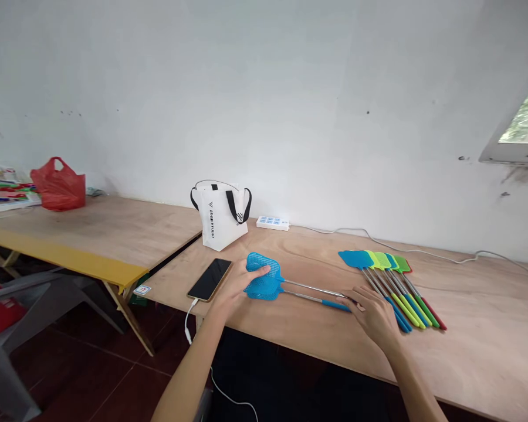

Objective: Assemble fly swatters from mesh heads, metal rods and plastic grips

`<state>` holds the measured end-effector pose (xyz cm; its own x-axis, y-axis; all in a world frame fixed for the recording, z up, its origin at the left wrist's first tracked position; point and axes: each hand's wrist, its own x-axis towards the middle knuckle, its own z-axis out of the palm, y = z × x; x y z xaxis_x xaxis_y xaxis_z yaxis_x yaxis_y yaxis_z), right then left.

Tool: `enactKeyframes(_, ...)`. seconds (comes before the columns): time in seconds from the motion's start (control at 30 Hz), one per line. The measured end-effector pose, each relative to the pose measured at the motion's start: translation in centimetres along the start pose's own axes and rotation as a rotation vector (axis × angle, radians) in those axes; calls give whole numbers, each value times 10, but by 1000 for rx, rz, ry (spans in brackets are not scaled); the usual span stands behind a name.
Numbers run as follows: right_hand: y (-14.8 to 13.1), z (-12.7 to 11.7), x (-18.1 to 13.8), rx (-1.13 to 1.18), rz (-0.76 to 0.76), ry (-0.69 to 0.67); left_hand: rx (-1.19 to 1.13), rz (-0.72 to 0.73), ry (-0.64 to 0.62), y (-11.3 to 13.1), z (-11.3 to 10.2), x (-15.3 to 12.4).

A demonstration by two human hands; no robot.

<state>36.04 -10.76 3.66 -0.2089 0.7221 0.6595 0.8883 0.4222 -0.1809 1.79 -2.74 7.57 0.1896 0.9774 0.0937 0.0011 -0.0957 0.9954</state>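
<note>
Two blue fly swatters lie one over the other near the table's front edge. The upper fly swatter (260,261) has its mesh head pinched by my left hand (236,282), thumb on top. Around the far end of its metal rod my right hand (370,309) is closed, hiding the handle. The lower fly swatter (267,289) shows its head, its rod and part of a blue grip that runs toward my right hand. Beyond that hand lies a fanned row of several fly swatters (382,259) in blue, yellow-green, green and red.
A phone (210,280) on a white cable lies left of my left hand. Behind it stand a white bag (222,220) and a power strip (273,223), whose cord follows the wall. Another table (114,228) at left carries a red plastic bag (59,184). A grey chair (70,299) stands below.
</note>
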Motion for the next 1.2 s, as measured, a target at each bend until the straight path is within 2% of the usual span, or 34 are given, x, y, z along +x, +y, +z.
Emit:
enactKeyframes(0.13, 20, -12, -4, 0, -11, 55, 18, 12, 12, 5, -16, -1)
enactKeyframes(0.27, 32, -16, -5, -24, -27, 70, 23, 41, -17, 2, -15, 1)
enactKeyframes(0.57, 48, -28, -12, 11, 88, -101, 36, 81, -38, 1, -13, 1)
enactKeyframes(0.8, 57, -28, -13, 87, 154, -159, 90, 77, -30, 2, -7, 2)
enactKeyframes(0.83, 62, -30, -16, 95, 158, -171, 89, 75, 2, 3, -12, 2)
enactKeyframes(0.9, 80, -37, -27, 79, 211, -139, 53, 86, 149, 7, -33, -1)
enactKeyframes(0.97, 104, -47, -48, 9, 358, 2, -33, 100, 377, 14, -65, -7)
enactKeyframes(1.03, 127, -56, -70, -11, 475, 90, -118, 62, 480, 23, -96, -15)
enactKeyframes(1.1, 140, -61, -85, 24, 488, 59, -128, 56, 493, 30, -112, -21)
enactKeyframes(1.13, 141, -62, -87, 59, 477, 28, -132, 57, 469, 32, -113, -23)
enactKeyframes(1.2, 136, -62, -83, 134, 442, -38, -137, 68, 395, 34, -100, -23)
